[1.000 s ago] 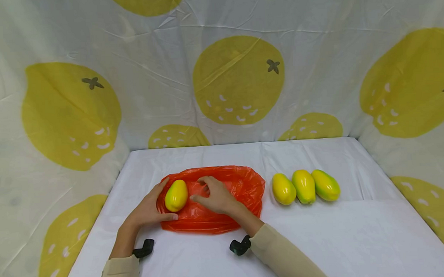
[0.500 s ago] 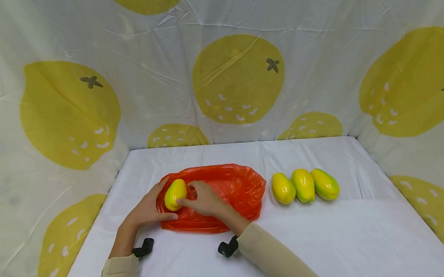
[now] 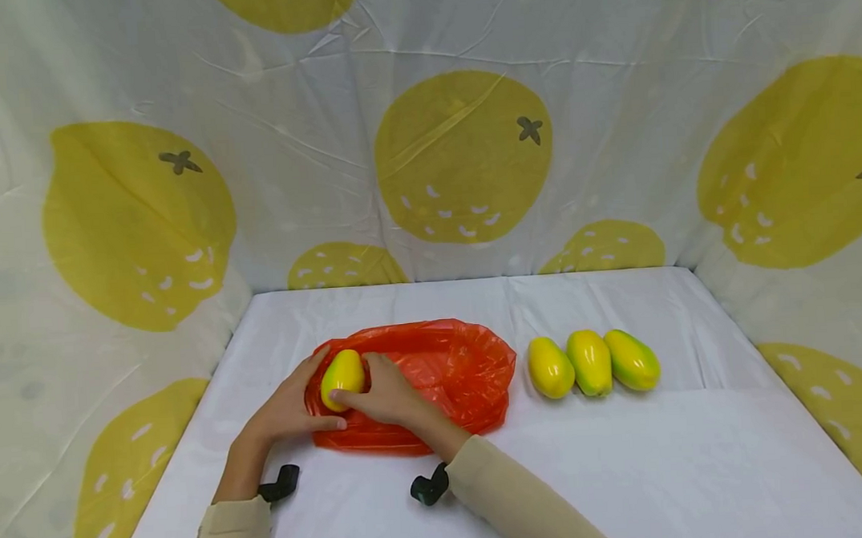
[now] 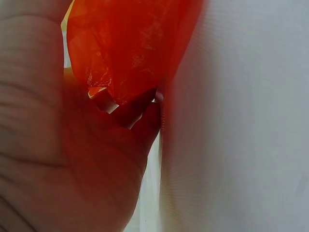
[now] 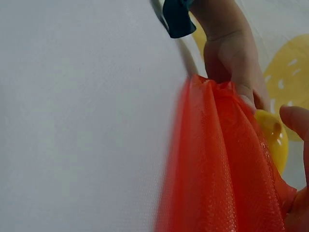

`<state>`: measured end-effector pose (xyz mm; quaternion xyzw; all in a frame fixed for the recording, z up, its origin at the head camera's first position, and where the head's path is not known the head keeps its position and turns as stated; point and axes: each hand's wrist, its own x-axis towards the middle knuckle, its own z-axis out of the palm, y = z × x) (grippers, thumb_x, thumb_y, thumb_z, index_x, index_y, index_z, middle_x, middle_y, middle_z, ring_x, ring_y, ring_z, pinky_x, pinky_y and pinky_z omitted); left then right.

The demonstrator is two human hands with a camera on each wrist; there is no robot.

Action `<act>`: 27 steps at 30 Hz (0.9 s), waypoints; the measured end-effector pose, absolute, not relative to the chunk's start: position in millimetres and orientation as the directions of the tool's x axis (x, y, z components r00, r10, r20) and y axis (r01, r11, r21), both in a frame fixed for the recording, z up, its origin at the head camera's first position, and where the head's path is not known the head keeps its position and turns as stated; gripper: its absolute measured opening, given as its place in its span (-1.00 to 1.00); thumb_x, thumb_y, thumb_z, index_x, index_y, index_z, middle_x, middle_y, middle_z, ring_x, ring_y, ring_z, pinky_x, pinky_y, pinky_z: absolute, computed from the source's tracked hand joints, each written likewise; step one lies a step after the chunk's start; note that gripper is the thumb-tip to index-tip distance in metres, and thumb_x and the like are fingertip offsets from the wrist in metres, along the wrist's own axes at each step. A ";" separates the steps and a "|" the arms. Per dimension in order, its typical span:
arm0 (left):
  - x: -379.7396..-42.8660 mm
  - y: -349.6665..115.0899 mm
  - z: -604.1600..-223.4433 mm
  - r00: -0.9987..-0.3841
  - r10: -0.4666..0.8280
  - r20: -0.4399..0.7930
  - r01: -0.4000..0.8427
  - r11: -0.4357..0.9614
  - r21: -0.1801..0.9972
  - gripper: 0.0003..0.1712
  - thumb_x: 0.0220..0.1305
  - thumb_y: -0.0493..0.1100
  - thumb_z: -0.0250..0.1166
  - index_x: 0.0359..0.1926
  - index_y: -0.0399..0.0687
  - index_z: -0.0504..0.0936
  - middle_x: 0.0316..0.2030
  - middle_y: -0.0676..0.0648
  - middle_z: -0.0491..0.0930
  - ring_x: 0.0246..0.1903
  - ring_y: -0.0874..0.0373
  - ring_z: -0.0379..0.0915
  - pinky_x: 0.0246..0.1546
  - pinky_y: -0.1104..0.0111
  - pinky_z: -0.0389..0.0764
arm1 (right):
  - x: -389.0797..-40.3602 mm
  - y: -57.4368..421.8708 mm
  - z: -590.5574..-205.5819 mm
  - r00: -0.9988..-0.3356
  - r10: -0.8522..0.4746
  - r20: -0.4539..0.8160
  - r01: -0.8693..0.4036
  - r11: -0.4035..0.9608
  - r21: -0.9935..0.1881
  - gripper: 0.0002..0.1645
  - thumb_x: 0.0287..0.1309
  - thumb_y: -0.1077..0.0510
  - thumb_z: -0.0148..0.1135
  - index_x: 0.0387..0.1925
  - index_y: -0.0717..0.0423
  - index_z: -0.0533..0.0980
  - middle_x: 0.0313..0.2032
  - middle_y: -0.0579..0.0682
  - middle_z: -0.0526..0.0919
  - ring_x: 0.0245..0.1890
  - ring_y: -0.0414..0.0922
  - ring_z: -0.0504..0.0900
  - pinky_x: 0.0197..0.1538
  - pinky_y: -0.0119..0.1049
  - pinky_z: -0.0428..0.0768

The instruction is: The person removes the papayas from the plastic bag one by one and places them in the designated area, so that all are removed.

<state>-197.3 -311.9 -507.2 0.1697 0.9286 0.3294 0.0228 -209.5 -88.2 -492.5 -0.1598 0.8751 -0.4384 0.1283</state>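
Observation:
A red plastic bag [image 3: 435,365] lies spread on the table with its mouth facing up. One yellow papaya [image 3: 343,377] sits inside its left end. My left hand [image 3: 287,404] holds the bag's left rim, fingers behind and thumb along the near edge; in the left wrist view the palm [image 4: 96,159] lies against the red plastic. My right hand [image 3: 386,394] reaches into the bag from the right and grips the papaya, thumb across its near side. Most of its fingers are hidden. The right wrist view shows the papaya [image 5: 271,137] partly behind the bag.
Three more yellow-green papayas [image 3: 589,362] lie side by side right of the bag. A white cloth covers the table [image 3: 663,459]. Lemon-printed curtains [image 3: 462,155] close off the back and both sides. Each wrist wears a black camera mount [image 3: 430,484].
My right hand has moved left through the bag to the papaya, and its thumb now lies across the fruit. My left hand and the other papayas have stayed in place.

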 end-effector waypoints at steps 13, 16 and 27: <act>-197.3 -311.6 -505.8 -0.935 0.345 0.087 0.322 0.718 0.617 0.51 -0.19 0.32 0.64 0.66 0.09 -0.06 0.56 -0.16 0.15 0.50 -0.22 0.14 0.37 -0.32 0.33 | -208.3 -90.0 -493.5 -0.920 -0.386 -0.073 -0.176 0.570 -0.802 0.02 0.10 -0.40 0.39 0.46 -0.05 0.28 0.26 -0.08 0.49 0.16 -0.14 0.52 0.16 -0.18 0.70; -197.9 -311.8 -505.9 -0.937 0.340 0.079 0.313 0.718 0.622 0.53 -0.21 0.33 0.65 0.66 0.13 -0.07 0.57 -0.15 0.14 0.50 -0.22 0.14 0.35 -0.31 0.37 | -207.6 -86.8 -492.3 -0.918 -0.392 -0.064 -0.180 0.554 -0.813 0.01 0.09 -0.38 0.40 0.45 -0.05 0.29 0.27 -0.08 0.49 0.16 -0.15 0.51 0.14 -0.20 0.70; -198.4 -311.0 -507.4 -0.939 0.336 0.074 0.304 0.710 0.635 0.52 -0.22 0.32 0.65 0.66 0.13 -0.05 0.53 -0.12 0.20 0.44 -0.16 0.21 0.27 -0.23 0.52 | -203.6 -74.4 -486.1 -0.910 -0.413 -0.029 -0.220 0.542 -0.811 0.02 0.06 -0.31 0.43 0.46 -0.04 0.29 0.25 -0.09 0.50 0.08 -0.18 0.52 0.06 -0.28 0.70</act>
